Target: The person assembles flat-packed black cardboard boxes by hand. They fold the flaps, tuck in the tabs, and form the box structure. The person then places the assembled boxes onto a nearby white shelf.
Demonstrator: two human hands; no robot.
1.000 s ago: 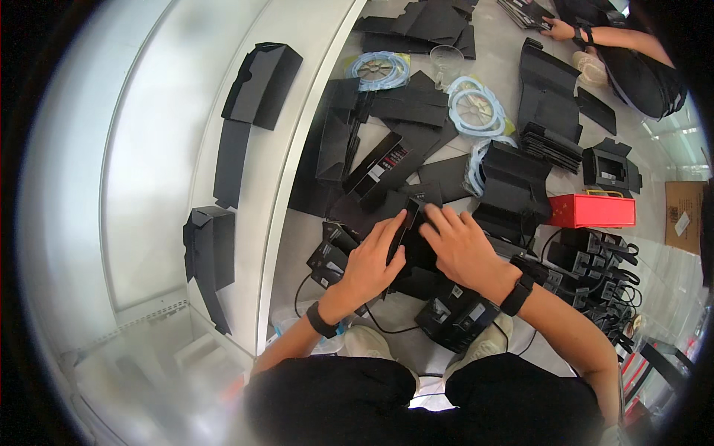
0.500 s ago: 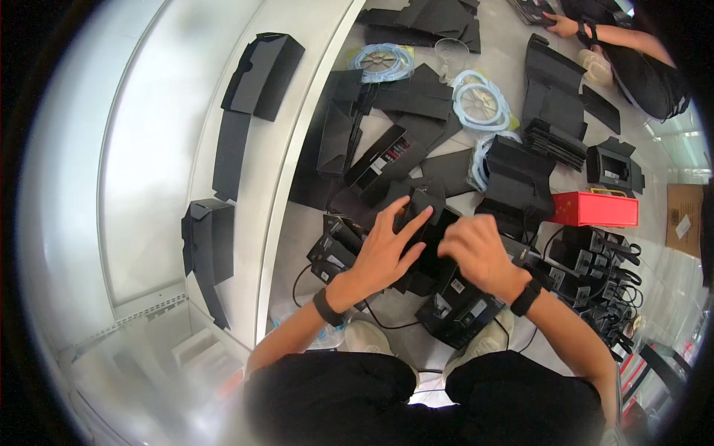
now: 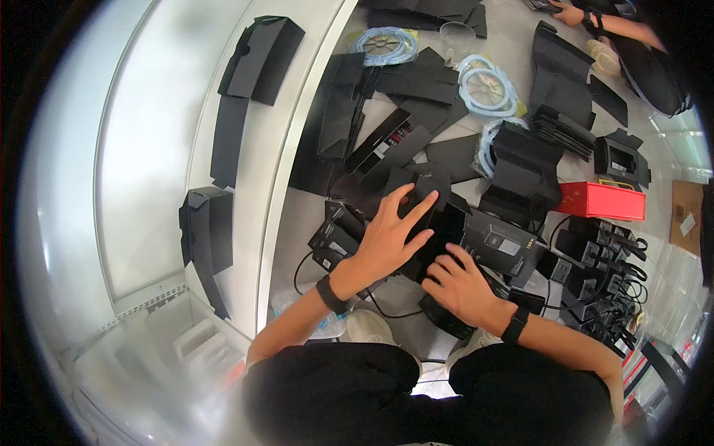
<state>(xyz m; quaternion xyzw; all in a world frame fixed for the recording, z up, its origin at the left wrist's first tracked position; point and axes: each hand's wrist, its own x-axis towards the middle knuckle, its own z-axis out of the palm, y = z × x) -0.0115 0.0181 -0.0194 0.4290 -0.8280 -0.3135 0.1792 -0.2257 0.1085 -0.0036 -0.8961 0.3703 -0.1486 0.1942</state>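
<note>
My left hand has its fingers spread, the fingertips at the raised flap of an open black cardboard box. Lower and to the right, my right hand hovers near the front of that box with its fingers apart and slightly bent. Nothing shows in either hand. The box's inside is dark, so its contents cannot be made out. Right of it lies a black printed box with a pale label. Beneath my right hand is another black box, mostly covered. Left of my left wrist rests a black package with a cable.
Flattened black cardboard and coiled light-blue tubing cover the floor ahead. A red box stands right, beside several black devices with cables. A white shelf holds open black boxes. Another person's hand shows far right.
My right hand has moved down and its fingers have opened out from a loose curl. The printed box beside it is now more visible. My left hand stays nearly in place.
</note>
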